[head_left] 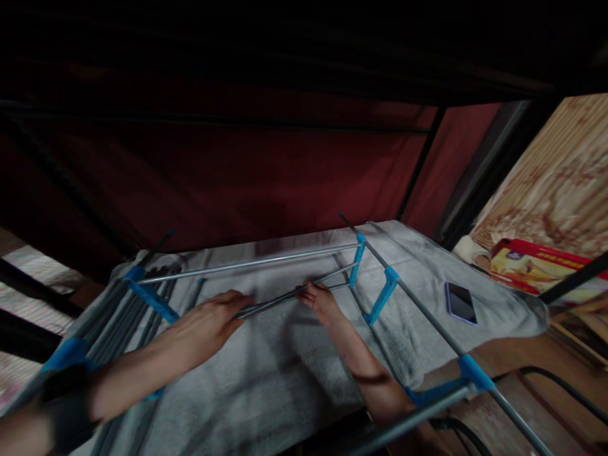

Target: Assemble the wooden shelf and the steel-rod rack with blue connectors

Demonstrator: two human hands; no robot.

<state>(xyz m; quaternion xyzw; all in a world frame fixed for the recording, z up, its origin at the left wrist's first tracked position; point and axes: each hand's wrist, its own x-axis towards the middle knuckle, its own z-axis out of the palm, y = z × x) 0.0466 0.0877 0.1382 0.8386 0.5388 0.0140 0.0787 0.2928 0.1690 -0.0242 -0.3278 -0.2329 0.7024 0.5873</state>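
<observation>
My left hand, with a dark band on its wrist, closes around the left part of thin grey metal rods. Closer to the middle, my right hand pinches the same rods, which run up to the right. Around them stands a frame of metal tubes joined by blue plastic connectors. The rods' right ends lie near the blue connector at the back; whether they sit in it I cannot tell. My fingers hide the rods' left ends. My right forearm passes behind the near tube.
A grey blanket lies under the frame. Several parallel tubes lie at the left. A phone rests on the blanket at the right, and a red and yellow box lies beyond it. Dark posts and a red cloth stand behind.
</observation>
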